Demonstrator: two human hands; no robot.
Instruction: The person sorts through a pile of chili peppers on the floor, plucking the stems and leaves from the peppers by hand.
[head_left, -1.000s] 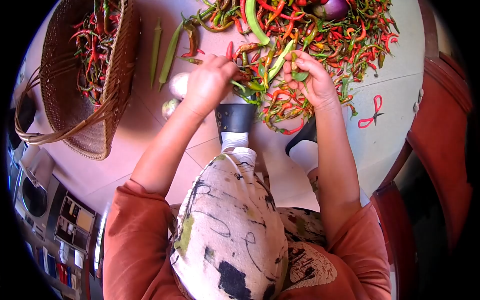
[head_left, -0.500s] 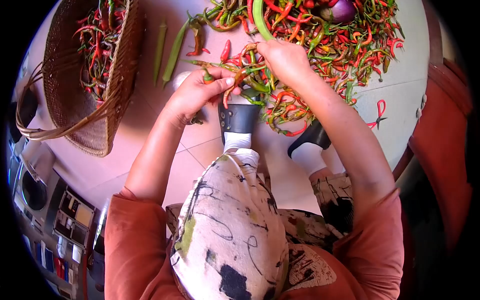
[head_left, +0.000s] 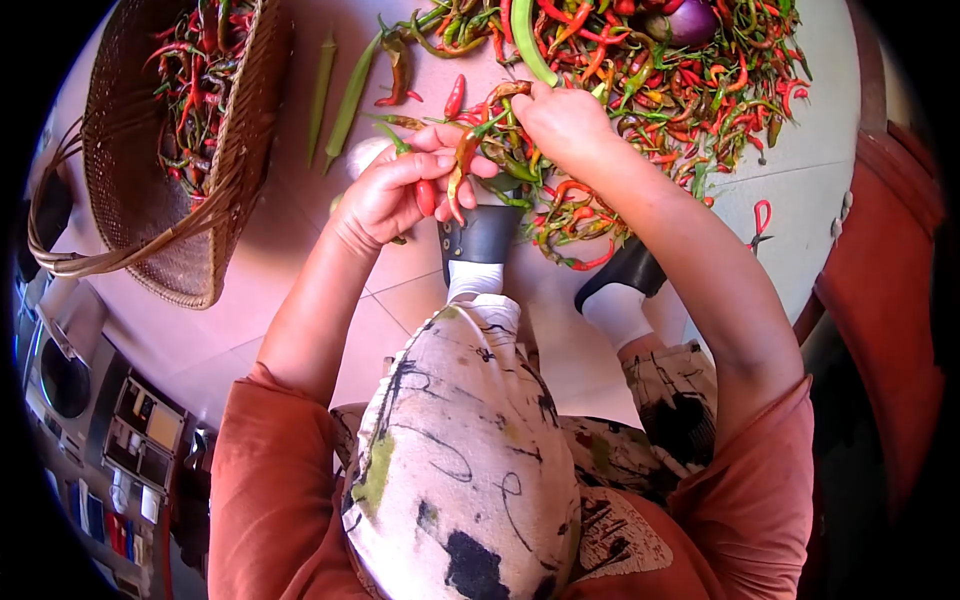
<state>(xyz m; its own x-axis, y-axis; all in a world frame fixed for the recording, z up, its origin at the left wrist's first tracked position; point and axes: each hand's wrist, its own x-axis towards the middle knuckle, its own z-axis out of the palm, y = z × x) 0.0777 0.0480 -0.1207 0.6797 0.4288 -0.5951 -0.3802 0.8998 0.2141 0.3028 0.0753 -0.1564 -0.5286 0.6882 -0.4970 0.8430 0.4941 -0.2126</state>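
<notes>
A left hand (head_left: 385,195) holds two chili peppers over a tiled floor (head_left: 310,240): a red chili (head_left: 426,197) hangs by the fingers with its green stem up, while an orange-brown chili (head_left: 461,165) stands slanted at the thumb and fingertips. The thumb is pressed in against the fingers, a grip that appears meant to keep both slim pods from slipping while leaving their lengths exposed to view.

The person's right hand (head_left: 565,118) reaches to the near edge of a heap of chilies (head_left: 690,110), fingers drawn narrowly together beside a brownish pepper (head_left: 510,89); whether they grip it cannot be told, since the back of the hand hides the fingertips. A long green pod (head_left: 530,50) lies just beyond the knuckles, and a purple eggplant (head_left: 690,22) rests among the chilies, standing out by its bulk.

At left, a woven basket (head_left: 250,130) bears more peppers (head_left: 190,115) inside; its spot near the left arm presumably puts it within easy reach. Two green pods (head_left: 347,105) lie on the floor between basket and heap, set apart from the chilies, perhaps to keep the kinds separate. A pale round vegetable (head_left: 366,155) sits partly hidden behind the left hand. Red-handled scissors (head_left: 762,215) lie beyond the right forearm, clear of the heap.
</notes>
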